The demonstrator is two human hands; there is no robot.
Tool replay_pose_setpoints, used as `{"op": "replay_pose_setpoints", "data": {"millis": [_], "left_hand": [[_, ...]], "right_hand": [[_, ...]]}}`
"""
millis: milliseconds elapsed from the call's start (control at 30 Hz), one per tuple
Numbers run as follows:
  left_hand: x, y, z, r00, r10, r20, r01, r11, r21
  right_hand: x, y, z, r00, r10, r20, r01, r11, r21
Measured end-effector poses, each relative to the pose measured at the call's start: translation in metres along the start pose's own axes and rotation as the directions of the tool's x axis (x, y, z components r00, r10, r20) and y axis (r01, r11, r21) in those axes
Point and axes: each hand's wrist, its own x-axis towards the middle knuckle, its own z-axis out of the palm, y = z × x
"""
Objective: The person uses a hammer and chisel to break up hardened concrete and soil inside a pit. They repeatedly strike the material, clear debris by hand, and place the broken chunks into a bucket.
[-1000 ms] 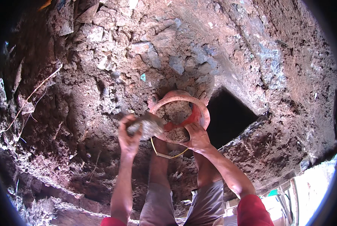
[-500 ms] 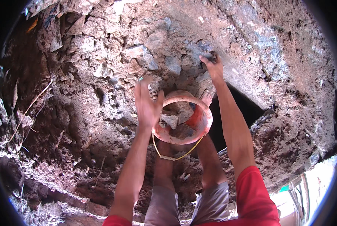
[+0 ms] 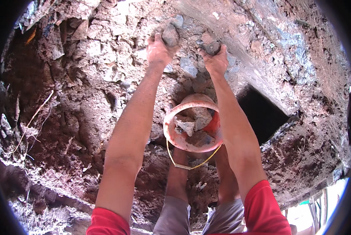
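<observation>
Both my arms reach forward into a heap of broken rock and rubble. My left hand (image 3: 158,50) is closed around a grey stone (image 3: 170,35) near the top of the heap. My right hand (image 3: 214,60) grips another grey stone (image 3: 212,47) just to its right. Between my forearms, close to my legs, stands a red bucket (image 3: 171,133) dusted with dirt, holding several chunks of rock (image 3: 193,121). A yellow handle loop (image 3: 187,164) hangs from its near rim.
Reddish earth and loose stones (image 3: 85,98) cover the ground all around. A dark opening (image 3: 261,113) gapes to the right of the bucket, under a slanting earth wall (image 3: 293,51). Thin roots (image 3: 30,121) stick out on the left.
Both hands have moved from the bucket up to the rubble heap. The left hand went from the bucket rim to a stone; the right hand stays on the heap.
</observation>
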Motion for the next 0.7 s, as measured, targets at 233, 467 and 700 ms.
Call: {"op": "replay_pose_setpoints", "data": {"millis": [233, 467, 700], "left_hand": [[-0.031, 0.008, -0.037, 0.976, 0.012, 0.217, 0.061, 0.943, -0.326], [-0.201, -0.040, -0.087, 0.879, 0.372, 0.299, -0.167, 0.827, -0.537], [-0.284, -0.065, -0.063, 0.897, 0.272, 0.348, -0.141, 0.924, -0.357]], "right_hand": [[0.009, 0.028, -0.012, 0.994, -0.050, 0.096, 0.011, 0.926, 0.376], [-0.092, -0.012, -0.126, 0.824, -0.204, 0.529, -0.233, 0.728, 0.645], [-0.163, 0.028, -0.188, 0.610, -0.349, 0.711, 0.177, 0.935, 0.308]]}}
